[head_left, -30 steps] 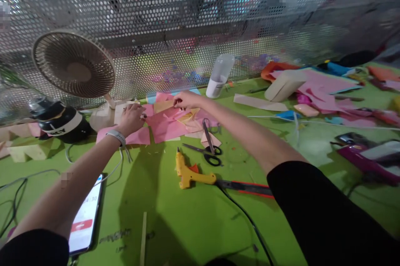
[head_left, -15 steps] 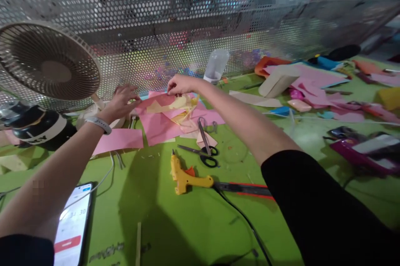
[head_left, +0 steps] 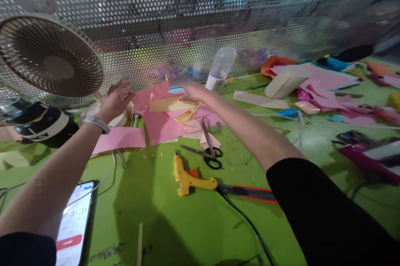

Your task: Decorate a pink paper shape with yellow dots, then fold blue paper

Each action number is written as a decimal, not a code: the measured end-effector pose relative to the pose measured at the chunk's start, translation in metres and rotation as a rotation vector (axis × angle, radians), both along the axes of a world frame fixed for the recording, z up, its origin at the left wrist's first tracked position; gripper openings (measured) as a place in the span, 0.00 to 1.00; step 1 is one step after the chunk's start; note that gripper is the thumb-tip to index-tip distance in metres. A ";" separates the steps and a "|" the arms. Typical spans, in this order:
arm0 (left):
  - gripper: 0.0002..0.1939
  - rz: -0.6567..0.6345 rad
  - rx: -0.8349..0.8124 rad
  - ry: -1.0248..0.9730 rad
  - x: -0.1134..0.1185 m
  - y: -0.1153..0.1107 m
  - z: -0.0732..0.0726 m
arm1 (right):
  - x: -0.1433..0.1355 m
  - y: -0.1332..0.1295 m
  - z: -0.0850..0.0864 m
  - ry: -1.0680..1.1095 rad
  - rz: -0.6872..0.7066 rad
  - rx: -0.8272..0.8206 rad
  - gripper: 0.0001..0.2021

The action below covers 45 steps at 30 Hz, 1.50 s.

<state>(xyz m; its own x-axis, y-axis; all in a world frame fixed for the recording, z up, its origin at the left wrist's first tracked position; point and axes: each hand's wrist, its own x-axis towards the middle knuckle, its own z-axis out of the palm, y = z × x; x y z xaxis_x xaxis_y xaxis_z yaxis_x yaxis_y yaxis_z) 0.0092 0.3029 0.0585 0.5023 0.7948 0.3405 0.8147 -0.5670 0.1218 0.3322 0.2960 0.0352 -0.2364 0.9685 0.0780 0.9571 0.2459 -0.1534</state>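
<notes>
At the back of the green table, my left hand (head_left: pixel 118 98) has bent fingers closed at the left edge of a pink paper sheet (head_left: pixel 158 92), whose upper corner stands raised. My right hand (head_left: pixel 195 92) reaches down at the right end of a yellow paper strip (head_left: pixel 167 104), its fingers bent and partly hidden. Under the strip lies a larger pink sheet (head_left: pixel 162 128), with crumpled yellow and pink scraps (head_left: pixel 187 118) beside it. Black-handled scissors (head_left: pixel 212 161) lie nearer me, just above a yellow glue gun (head_left: pixel 184 178).
A fan (head_left: pixel 56 59) and a black bottle (head_left: pixel 40 126) stand at left. A lit phone (head_left: pixel 75 220) lies at front left. Behind runs a perforated metal screen (head_left: pixel 140 24), with a clear plastic cup (head_left: pixel 220 68) before it. Coloured paper scraps (head_left: pixel 331 80) cover the right side.
My right hand has moved off the pink sheet and slightly right and down to the yellow strip. The pink sheet's corner now stands up, and the strip shows more fully.
</notes>
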 end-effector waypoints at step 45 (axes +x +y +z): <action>0.21 0.016 -0.058 0.053 0.049 -0.008 -0.036 | -0.068 -0.099 -0.041 -0.230 0.640 0.039 0.18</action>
